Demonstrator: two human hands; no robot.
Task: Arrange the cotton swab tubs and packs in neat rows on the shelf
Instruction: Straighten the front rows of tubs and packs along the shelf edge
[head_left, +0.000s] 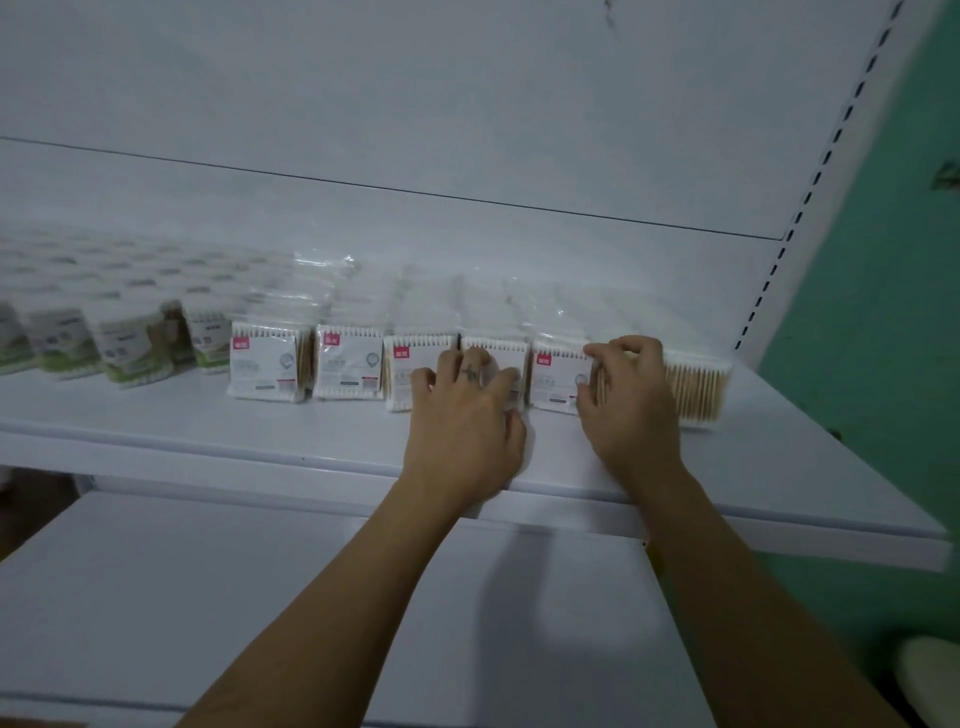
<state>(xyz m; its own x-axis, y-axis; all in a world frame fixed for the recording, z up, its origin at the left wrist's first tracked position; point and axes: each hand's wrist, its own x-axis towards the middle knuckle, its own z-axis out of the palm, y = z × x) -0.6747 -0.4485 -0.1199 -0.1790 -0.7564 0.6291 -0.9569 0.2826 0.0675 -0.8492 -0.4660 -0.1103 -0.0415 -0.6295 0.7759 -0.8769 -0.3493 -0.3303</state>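
Right hand (628, 400) curled round end pack (698, 387), far right of front row on shelf (260, 441). Pack's long axis runs left-right, sticks facing out. Left hand (467, 415) spread flat on fourth pack (496, 347), further left. Right hand nearer.

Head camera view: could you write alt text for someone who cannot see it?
Two bare hands tidy a front row of cotton swab packs on a white shelf: the left hand rests spread on the middle packs, the right hand curls round the end pack. Green-labelled tubs stand further left.
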